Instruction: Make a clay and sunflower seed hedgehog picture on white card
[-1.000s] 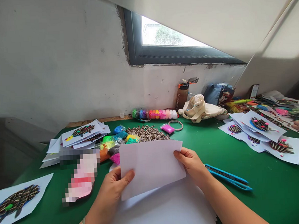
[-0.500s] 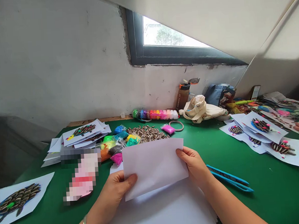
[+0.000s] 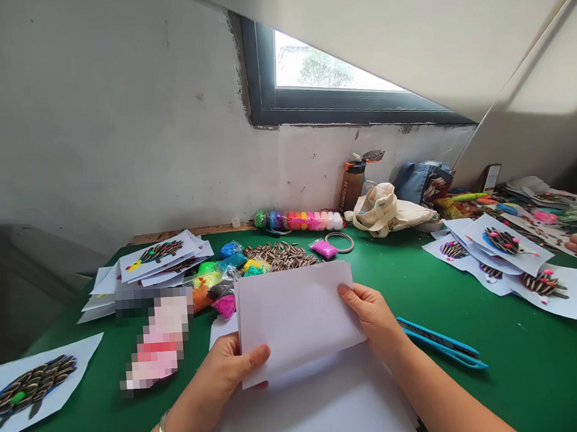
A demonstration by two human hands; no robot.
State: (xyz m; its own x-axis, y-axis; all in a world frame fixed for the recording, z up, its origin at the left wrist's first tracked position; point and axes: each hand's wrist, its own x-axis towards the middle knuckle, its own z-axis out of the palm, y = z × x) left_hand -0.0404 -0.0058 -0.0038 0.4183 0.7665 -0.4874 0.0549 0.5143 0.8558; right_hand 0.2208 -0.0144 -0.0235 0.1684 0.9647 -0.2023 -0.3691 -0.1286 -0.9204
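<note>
The left hand (image 3: 224, 370) pinches white paper sheets (image 3: 299, 319) in the lower centre of the frame, its thumb flat on the front near the lower left corner and the other fingers mostly hidden behind; a fingertip shows just under the bottom edge. The right hand (image 3: 372, 312) pinches the right edge of the same sheets, thumb on the front face and fingers curled behind. Both grips are closed on the paper, with only its thickness between thumb and fingers. The sheets are tilted up above larger white paper (image 3: 310, 410) at the bottom centre.

Compared with the earlier frame, a second sheet's edge now shows along the top and left of the front one, where a single outline showed before. The left fingertip under the bottom edge has also come into view. Both hands keep nearly the same places.

Just beyond the sheets, near the centre, lie striped sunflower seeds (image 3: 284, 255) and, to their left, packets of coloured clay (image 3: 224, 278). A slim blue tool (image 3: 440, 343), perhaps a craft knife, lies right of the right forearm. Seed-covered pictures lie in a left stack (image 3: 157, 260), in a right stack (image 3: 510, 245) and singly as a fish-like picture (image 3: 35, 388) at the lower left, all on the green tabletop (image 3: 532, 370).
</note>
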